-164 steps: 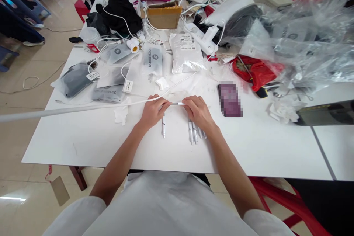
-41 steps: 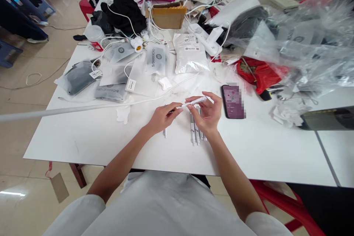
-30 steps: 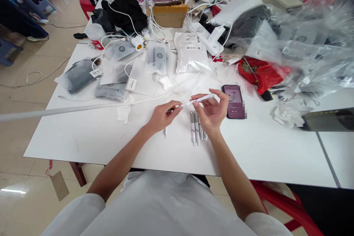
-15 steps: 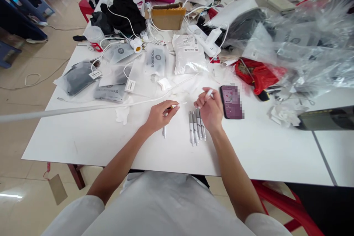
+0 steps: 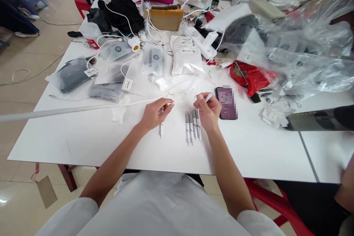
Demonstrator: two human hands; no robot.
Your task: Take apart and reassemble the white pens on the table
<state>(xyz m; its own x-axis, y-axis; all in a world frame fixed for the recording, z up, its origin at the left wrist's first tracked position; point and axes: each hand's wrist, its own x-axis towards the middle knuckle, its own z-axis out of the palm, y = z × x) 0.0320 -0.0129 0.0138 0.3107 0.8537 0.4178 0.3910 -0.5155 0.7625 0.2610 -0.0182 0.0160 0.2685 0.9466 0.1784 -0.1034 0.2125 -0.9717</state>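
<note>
My left hand [image 5: 156,114] is closed in a pinch on a thin white refill [image 5: 177,102], whose end sticks out to the right. Below that hand a white pen part [image 5: 161,131] lies on the table. My right hand [image 5: 208,110] has its fingers closed round a white pen barrel [image 5: 208,97] that points up and right. Several grey and white pens [image 5: 191,127] lie side by side between the hands, tips toward the front edge. Just right of my right hand is a phone [image 5: 226,103] with a lit screen.
Plastic packets [image 5: 107,90], a white parcel [image 5: 186,55] and a cardboard box [image 5: 166,18] lie behind the hands. A white cable [image 5: 83,108] crosses on the left. Farther right are a red bag [image 5: 251,78], crumpled tissue [image 5: 276,114] and a dark cylindrical object [image 5: 320,118]. Another person's arm shows at the right edge.
My right hand has turned, its fingers now closer together round the barrel. The view has shifted slightly. Part of another person has come in at the right edge.
</note>
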